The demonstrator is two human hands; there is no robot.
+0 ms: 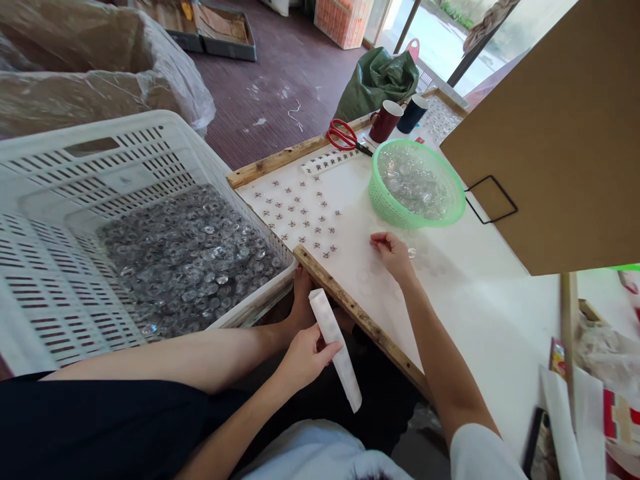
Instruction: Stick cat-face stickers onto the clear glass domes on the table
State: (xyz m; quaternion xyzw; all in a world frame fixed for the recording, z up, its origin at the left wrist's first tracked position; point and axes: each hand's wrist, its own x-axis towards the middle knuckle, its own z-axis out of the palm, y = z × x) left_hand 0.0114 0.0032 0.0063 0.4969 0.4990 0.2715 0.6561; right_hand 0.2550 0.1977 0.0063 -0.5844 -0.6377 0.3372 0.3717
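Note:
My left hand (303,357) grips a long white paper strip (336,349) below the wooden front edge of a white board (450,280). My right hand (393,254) rests on the board with its fingertips pinched together, beside a small clear disc (411,252). Rows of small dark patterned stickers (296,217) lie on the board's far left part. A green mesh basket (416,183) of clear glass discs stands just beyond my right hand.
A white slotted crate (70,193) full of clear discs sits at my left. Red scissors (343,137), a maroon cup (385,121) and a dark cup (413,113) stand at the board's far edge. A tilted cardboard panel (560,133) overhangs the right side.

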